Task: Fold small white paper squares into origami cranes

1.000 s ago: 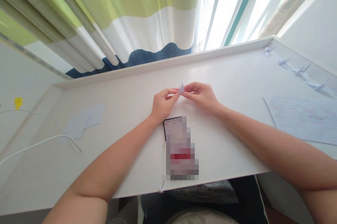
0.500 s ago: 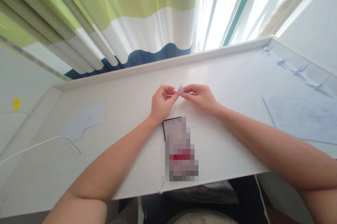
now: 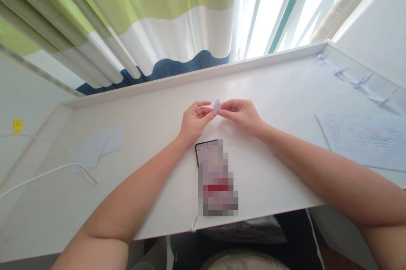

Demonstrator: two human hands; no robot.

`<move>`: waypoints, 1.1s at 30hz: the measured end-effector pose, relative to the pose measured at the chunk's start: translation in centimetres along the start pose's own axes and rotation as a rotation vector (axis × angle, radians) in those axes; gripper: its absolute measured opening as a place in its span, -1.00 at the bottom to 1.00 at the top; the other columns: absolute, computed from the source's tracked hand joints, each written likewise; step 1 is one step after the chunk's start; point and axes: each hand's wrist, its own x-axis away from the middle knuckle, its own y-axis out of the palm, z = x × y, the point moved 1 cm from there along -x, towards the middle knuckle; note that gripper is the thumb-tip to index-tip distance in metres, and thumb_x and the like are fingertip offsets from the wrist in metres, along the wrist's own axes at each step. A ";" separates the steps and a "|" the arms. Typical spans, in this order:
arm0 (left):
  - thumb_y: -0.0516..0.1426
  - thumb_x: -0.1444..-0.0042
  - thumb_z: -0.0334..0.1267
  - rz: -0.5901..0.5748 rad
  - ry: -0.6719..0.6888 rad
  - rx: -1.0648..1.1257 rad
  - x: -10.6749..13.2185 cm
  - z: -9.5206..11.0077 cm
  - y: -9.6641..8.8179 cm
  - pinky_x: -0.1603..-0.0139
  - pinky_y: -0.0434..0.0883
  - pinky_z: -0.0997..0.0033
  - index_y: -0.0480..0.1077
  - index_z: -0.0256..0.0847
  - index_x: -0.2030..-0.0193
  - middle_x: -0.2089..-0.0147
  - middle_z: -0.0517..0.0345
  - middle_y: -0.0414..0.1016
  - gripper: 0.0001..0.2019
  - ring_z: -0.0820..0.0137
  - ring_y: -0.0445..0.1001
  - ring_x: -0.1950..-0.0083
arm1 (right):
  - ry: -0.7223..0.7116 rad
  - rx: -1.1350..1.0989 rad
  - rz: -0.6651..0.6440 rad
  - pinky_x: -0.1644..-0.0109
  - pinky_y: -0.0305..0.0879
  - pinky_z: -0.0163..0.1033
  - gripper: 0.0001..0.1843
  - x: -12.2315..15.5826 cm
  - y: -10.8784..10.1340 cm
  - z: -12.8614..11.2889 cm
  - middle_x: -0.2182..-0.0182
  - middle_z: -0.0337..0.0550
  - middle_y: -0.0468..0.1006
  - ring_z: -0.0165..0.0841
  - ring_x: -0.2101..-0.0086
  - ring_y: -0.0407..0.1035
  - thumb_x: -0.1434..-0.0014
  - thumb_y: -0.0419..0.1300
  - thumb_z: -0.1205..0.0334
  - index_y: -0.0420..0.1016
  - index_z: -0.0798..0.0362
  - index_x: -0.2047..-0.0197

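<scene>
Now the left hand [image 3: 194, 121] has raised its forefinger, grip unclear. Beside it, the right hand [image 3: 244, 114] pinches folded paper [image 3: 217, 105] steady.

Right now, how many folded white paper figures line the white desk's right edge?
4. One folded white paper figure sits near the far right corner; the second, third and fourth follow nearer in a row. More may lie out of view.

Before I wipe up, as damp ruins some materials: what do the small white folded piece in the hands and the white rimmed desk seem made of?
Small white folded piece: apparently matte paper, given thin, pointed edges. White rimmed desk: perhaps painted or laminated board; smooth top shines softly.
</scene>
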 end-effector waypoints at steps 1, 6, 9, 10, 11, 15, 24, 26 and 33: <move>0.52 0.02 -0.11 -0.002 0.000 -0.004 0.0 0.1 0.0 -0.01 0.55 0.22 0.52 -0.17 0.01 0.24 0.14 0.69 -0.52 0.36 0.64 0.20 | -0.002 -0.004 -0.008 0.10 0.55 -0.06 -0.53 0.0 0.0 -0.1 0.26 -0.07 0.78 -0.20 0.23 0.63 0.04 0.58 -0.21 0.73 0.00 0.27; 0.50 -0.03 -0.12 0.016 0.047 -0.024 0.2 0.4 0.2 0.01 0.55 0.24 0.51 -0.17 0.01 0.26 0.15 0.65 -0.55 0.36 0.64 0.21 | -0.044 -0.031 -0.023 0.05 0.56 -0.04 -0.54 0.0 0.4 -0.3 0.28 -0.06 0.77 -0.20 0.23 0.64 0.04 0.59 -0.18 0.70 0.02 0.30; 0.48 -0.06 -0.12 -0.015 0.041 -0.008 0.2 0.3 0.4 0.02 0.55 0.27 0.50 -0.17 -0.01 0.27 0.18 0.61 -0.56 0.40 0.60 0.22 | -0.028 -0.018 -0.022 0.09 0.55 -0.05 -0.54 0.0 0.3 -0.2 0.30 -0.07 0.76 -0.22 0.26 0.62 0.03 0.59 -0.18 0.69 0.02 0.30; 0.49 -0.05 -0.12 -0.024 0.034 0.002 0.2 0.2 0.3 0.03 0.54 0.27 0.49 -0.17 -0.02 0.26 0.19 0.61 -0.55 0.41 0.59 0.22 | -0.021 -0.013 -0.020 0.10 0.55 -0.06 -0.54 0.0 0.3 -0.1 0.30 -0.08 0.75 -0.22 0.27 0.62 0.02 0.58 -0.18 0.69 0.02 0.29; 0.49 -0.04 -0.13 -0.032 0.026 0.011 0.2 0.1 0.3 0.03 0.54 0.28 0.49 -0.18 -0.02 0.25 0.18 0.60 -0.54 0.41 0.59 0.21 | -0.019 -0.014 -0.019 0.10 0.55 -0.06 -0.54 0.0 0.2 0.0 0.29 -0.07 0.75 -0.22 0.26 0.62 0.02 0.58 -0.17 0.68 0.03 0.28; 0.53 0.03 -0.13 -0.058 -0.014 0.058 -0.2 -0.2 0.1 0.01 0.54 0.26 0.53 -0.18 0.01 0.23 0.15 0.63 -0.51 0.38 0.60 0.17 | -0.026 -0.054 -0.032 0.04 0.57 -0.05 -0.54 0.0 0.1 0.1 0.24 -0.07 0.75 -0.22 0.22 0.63 0.01 0.58 -0.16 0.66 0.03 0.26; 0.50 0.01 -0.16 -0.070 -0.074 0.059 -0.3 0.0 -0.1 0.01 0.51 0.25 0.61 -0.19 0.13 0.16 0.07 0.71 -0.66 0.34 0.62 0.12 | -0.067 0.036 -0.015 0.05 0.57 -0.03 -0.59 -0.1 -0.3 0.3 0.30 -0.17 0.66 -0.30 0.29 0.58 -0.13 0.49 -0.06 0.67 -0.01 0.06; 0.50 0.00 -0.15 -0.087 -0.073 0.056 -0.3 0.1 -0.1 0.00 0.51 0.24 0.62 -0.17 0.11 0.16 0.07 0.72 -0.66 0.33 0.63 0.11 | -0.090 0.059 -0.009 0.06 0.56 -0.04 -0.57 -0.2 -0.4 0.3 0.30 -0.17 0.64 -0.30 0.29 0.57 -0.13 0.49 -0.10 0.67 -0.02 0.05; 0.49 -0.03 -0.03 -0.111 -0.097 0.034 -0.4 0.1 -0.3 0.09 0.48 0.29 0.64 -0.16 0.07 0.21 0.06 0.73 -0.61 0.35 0.61 0.18 | -0.131 0.075 -0.031 0.17 0.51 -0.09 -0.49 -0.1 -0.5 -0.1 0.28 -0.16 0.65 -0.30 0.30 0.54 -0.10 0.50 -0.24 0.69 -0.06 0.05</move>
